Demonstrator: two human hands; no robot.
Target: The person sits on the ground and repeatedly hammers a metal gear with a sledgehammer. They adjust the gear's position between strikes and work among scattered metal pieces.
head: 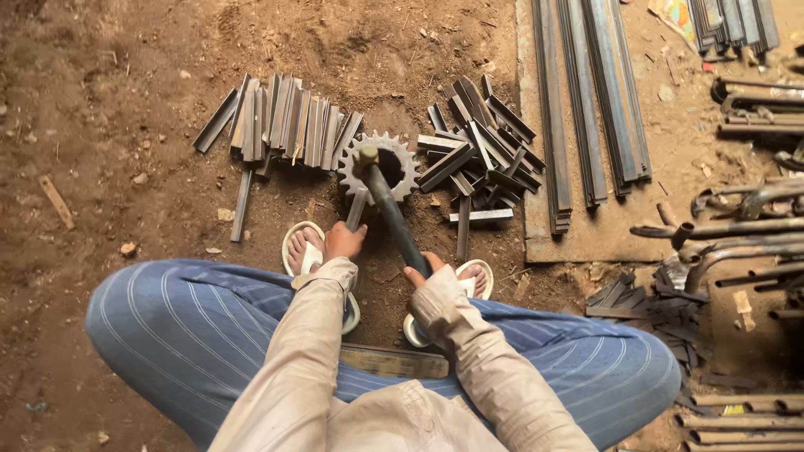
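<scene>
I squat on bare earth. My right hand (421, 269) is shut on the dark handle of a hammer (392, 211), whose head (366, 156) rests over a toothed steel gear ring (408, 159) lying flat on the ground. My left hand (344, 241) grips a short flat metal strip (357, 209) that points toward the gear's near rim. Both feet in pale sandals (303, 247) sit just behind the hands.
A row of cut metal strips (280, 125) lies left of the gear, a jumbled heap (481, 151) right of it. Long steel bars (595, 100) rest on a board at right. Bent pipes and scrap (737, 234) crowd the far right. A flat bar (394, 362) lies between my knees.
</scene>
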